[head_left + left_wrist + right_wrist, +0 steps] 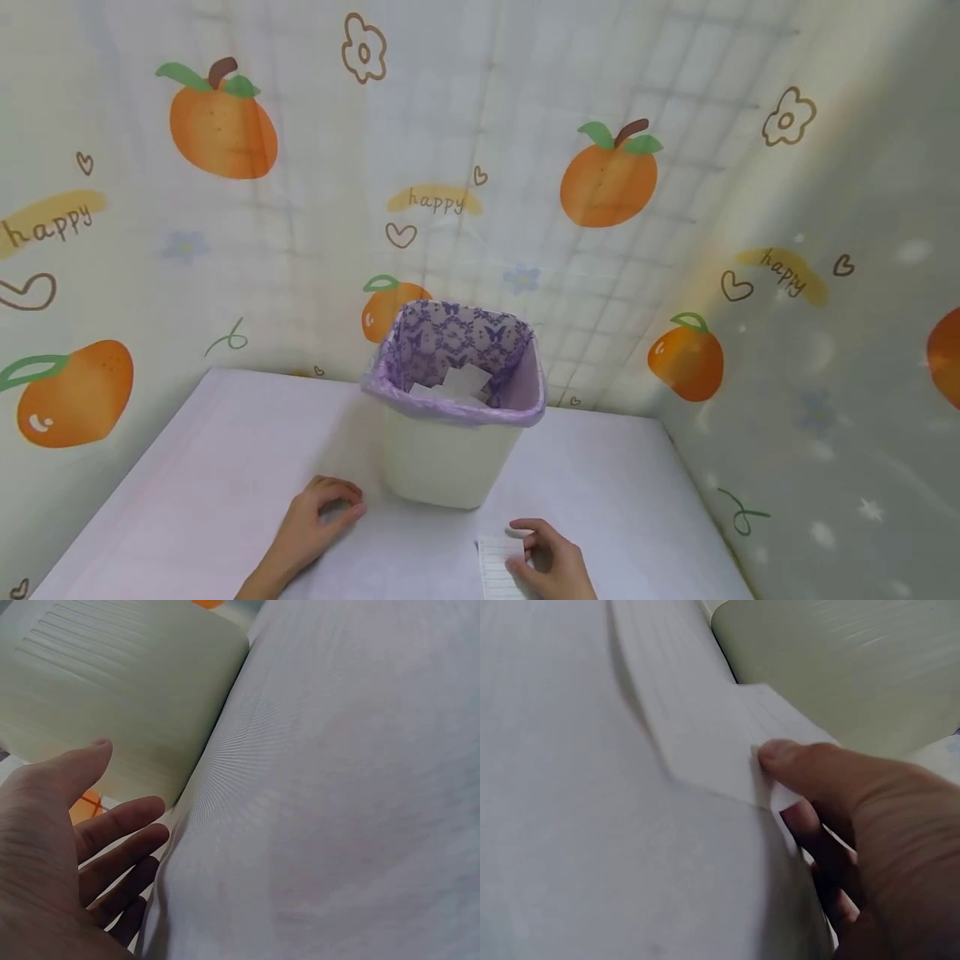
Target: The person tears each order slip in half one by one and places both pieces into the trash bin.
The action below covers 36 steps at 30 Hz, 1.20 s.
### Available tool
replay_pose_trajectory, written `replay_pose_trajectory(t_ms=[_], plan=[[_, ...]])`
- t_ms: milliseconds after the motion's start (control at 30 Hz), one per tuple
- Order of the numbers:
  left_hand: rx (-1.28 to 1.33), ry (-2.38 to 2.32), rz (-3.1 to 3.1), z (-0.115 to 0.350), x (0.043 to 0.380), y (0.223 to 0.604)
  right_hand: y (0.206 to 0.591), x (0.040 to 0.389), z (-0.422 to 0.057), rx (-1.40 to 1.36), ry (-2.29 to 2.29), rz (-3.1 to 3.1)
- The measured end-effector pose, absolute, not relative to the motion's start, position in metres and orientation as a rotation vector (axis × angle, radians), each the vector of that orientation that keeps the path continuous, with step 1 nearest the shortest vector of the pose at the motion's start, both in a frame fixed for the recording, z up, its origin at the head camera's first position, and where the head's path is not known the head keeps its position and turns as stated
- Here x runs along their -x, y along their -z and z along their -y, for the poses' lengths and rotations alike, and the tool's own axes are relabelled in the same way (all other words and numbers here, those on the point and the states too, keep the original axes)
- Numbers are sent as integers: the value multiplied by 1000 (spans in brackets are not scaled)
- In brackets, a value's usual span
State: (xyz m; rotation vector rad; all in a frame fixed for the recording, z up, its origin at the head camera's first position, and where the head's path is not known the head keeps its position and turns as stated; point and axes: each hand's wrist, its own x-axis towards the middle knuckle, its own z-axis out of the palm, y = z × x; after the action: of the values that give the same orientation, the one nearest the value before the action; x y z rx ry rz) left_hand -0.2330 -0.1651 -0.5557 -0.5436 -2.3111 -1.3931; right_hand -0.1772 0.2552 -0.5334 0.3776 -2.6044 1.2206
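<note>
My right hand (557,565) pinches the edge of a lined sheet of paper (498,568) low in the head view. In the right wrist view the thumb (781,752) lies on the paper, which bends up at the pinched side. To the left, my left hand (318,517) rests on the table with relaxed, bent fingers and nothing in them. Between and beyond the hands stands a pale trash bin (450,458) with a purple butterfly-patterned liner (450,329) folded over its rim. Several white paper pieces (467,380) lie inside it.
The bin stands on a table covered with a pale cloth (600,467). Curtains (480,125) printed with oranges and the word "happy" hang behind the table and along both sides.
</note>
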Motion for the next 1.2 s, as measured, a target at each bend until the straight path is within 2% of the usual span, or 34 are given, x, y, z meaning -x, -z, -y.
replay_pose_trajectory(t_ms=[367,700,1033,1200], plan=[[571,1370,2265,163,228,555,530,171,-252,-561,-1286,2553],[540,1441,2340,154,225,554,527,170,-222,-746,-1367,2550],[691,1474,2271,113,205,553,520,177,-187,-912,-1419,2651],[909,1419,2223,89,191,554,523,177,-166,-981,-1398,2628]])
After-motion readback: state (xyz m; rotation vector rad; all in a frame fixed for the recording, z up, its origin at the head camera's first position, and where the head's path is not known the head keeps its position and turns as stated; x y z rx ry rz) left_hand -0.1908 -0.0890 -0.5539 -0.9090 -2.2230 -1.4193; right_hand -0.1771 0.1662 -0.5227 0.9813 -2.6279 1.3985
